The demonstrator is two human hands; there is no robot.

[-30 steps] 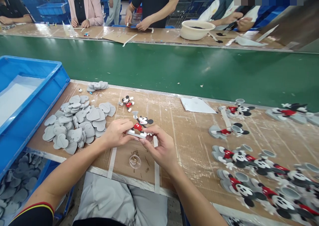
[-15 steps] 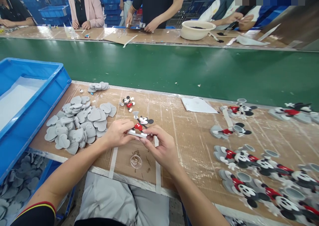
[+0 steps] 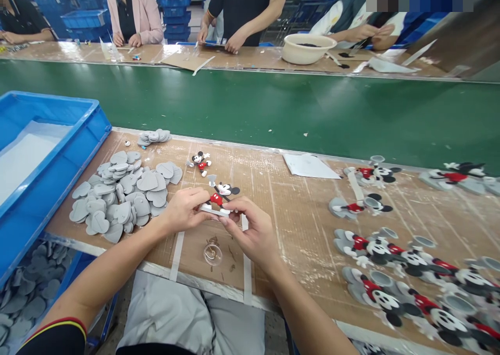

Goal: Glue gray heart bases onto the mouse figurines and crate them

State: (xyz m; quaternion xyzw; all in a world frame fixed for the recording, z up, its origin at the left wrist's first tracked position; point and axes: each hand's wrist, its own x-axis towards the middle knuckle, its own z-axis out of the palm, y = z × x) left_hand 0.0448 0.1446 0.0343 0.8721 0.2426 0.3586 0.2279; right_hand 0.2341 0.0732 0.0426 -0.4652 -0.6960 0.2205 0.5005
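At the far left a blue crate (image 3: 84,123) sits against the brown worktable (image 3: 304,209), and below it a lower bin (image 3: 27,292) holds grey pieces. Just right of the crate lies a loose pile of grey heart-shaped pieces (image 3: 125,193), with a small grey stack (image 3: 154,136) beyond it near the table's far edge. A loose mouse figure (image 3: 200,162) lies flat on the table right of the pile. In front of it the left hand (image 3: 183,209) has its thumb and fingers pinched together on the left end of the held mouse figure (image 3: 221,194). This is a red, black and white cartoon mouse on a pale flat base, lifted just above the table between the two hands. The right hand (image 3: 253,230) clamps thumb and forefinger on the base's right end, the other fingers curled beneath. A small clear ring (image 3: 213,253) lies on the table just nearer than the hands. Further right lies a white sheet (image 3: 308,166), and well apart, finished mouse pieces (image 3: 390,256) on grey backs overlap in rows. Behind the table runs a green conveyor belt (image 3: 273,110). Beyond it, other people's hands work at a far bench bearing a beige bowl (image 3: 307,46).
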